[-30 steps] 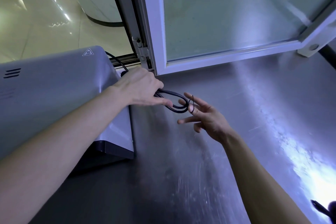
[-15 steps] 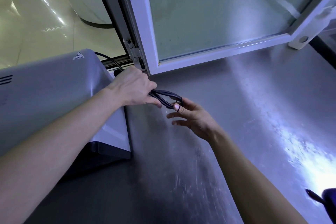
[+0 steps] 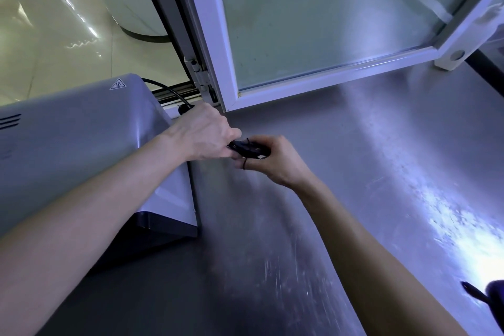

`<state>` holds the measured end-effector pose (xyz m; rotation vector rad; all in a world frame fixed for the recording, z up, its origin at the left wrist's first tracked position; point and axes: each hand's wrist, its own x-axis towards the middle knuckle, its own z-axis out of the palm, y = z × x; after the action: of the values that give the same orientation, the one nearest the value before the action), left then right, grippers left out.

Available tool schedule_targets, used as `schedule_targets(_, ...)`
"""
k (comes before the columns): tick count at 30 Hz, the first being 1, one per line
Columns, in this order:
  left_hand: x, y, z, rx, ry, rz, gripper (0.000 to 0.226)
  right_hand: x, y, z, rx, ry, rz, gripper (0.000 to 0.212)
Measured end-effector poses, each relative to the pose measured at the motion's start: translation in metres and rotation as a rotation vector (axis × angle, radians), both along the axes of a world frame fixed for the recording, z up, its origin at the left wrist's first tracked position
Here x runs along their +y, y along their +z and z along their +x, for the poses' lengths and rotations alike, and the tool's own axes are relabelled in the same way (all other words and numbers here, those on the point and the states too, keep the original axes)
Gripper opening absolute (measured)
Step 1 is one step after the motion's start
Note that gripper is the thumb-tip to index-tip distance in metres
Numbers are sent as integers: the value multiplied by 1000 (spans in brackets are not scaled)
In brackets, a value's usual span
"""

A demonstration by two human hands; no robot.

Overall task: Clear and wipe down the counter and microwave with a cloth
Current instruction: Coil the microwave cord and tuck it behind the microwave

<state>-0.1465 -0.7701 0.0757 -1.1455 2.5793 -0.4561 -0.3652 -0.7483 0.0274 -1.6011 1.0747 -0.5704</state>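
The left hand point(image 3: 204, 135) and right hand point(image 3: 275, 161) hold the folded black power cord point(image 3: 245, 148) just beside the microwave point(image 3: 81, 144), above the steel surface point(image 3: 354, 172). Left fingers curl round the bundle; right fingers are clamped on its looped end. The cord looks light, limp yet springy, so it is best gripped across all strands. No container shows.

Left hand point(image 3: 203, 133), right hand point(image 3: 275, 161) bare; forearms bare.
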Motion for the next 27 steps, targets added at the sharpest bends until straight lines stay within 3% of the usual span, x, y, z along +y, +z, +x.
schedule_targets(2,0,0,-1,44,15,-4,57,-3,5,6,70,-77,-37,31)
schedule_targets(7,-5,-2,2,52,49,-11,41,8,9,3,-46,-267,54,16)
schedule_targets(10,-5,0,4,8,85,-23,32,20,4,13,116,-335,-182,25)
schedule_targets(12,-5,3,3,-18,115,-1,28,23,3,16,208,-279,-275,28)
schedule_targets(15,-5,3,3,-63,155,42,21,28,5,10,178,-62,-87,12)
schedule_targets(18,-3,4,3,-88,190,114,26,40,13,2,135,29,72,16)
schedule_targets(21,0,6,3,-56,203,197,36,53,16,5,94,-5,103,24)
schedule_targets(24,8,16,8,-28,298,213,62,60,12,13,109,-54,55,28)
schedule_targets(25,14,22,8,7,353,178,71,61,11,15,128,-67,23,28)
schedule_targets(27,36,34,3,216,471,95,65,64,7,17,167,-88,-19,29)
